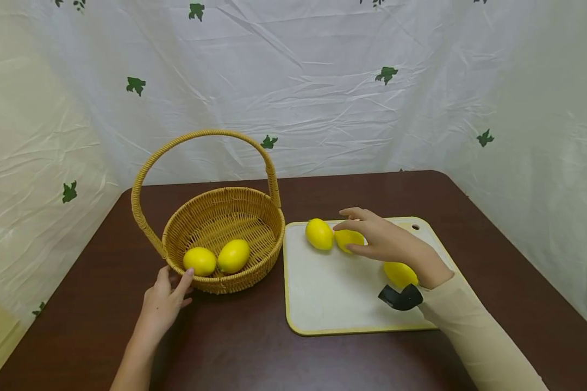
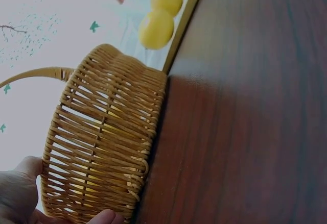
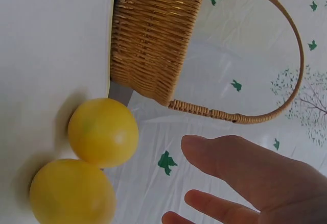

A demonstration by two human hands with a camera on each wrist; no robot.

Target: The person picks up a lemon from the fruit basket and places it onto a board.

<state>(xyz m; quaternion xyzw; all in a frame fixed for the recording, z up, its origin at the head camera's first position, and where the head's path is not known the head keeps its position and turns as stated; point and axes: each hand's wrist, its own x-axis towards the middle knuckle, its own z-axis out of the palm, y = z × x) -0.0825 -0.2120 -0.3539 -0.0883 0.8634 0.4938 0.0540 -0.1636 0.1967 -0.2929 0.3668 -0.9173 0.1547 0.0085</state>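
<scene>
A wicker basket (image 1: 247, 278) with a tall hoop handle stands on the left of the table. Inside it lie two lemons, one (image 1: 199, 262) near the left wall and another (image 1: 234, 256) beside it. My left hand (image 1: 160, 307) grips the basket's near left side, thumb over the rim and fingers along the outer wall. Over the white cutting board (image 1: 332, 298) hovers my right hand (image 1: 383, 239), fingers spread and holding nothing. Just under its fingers is a lemon (image 1: 348, 241), partly hidden, with a second lemon (image 3: 103, 132) right beside it. A third lemon (image 1: 400, 274) shows below the right wrist.
The dark brown table (image 1: 235, 347) has a rounded far right corner. A white cloth (image 1: 323, 125) with green leaf prints hangs behind and at both sides. A black strap (image 1: 401, 297) sits at the right wrist, low over the board.
</scene>
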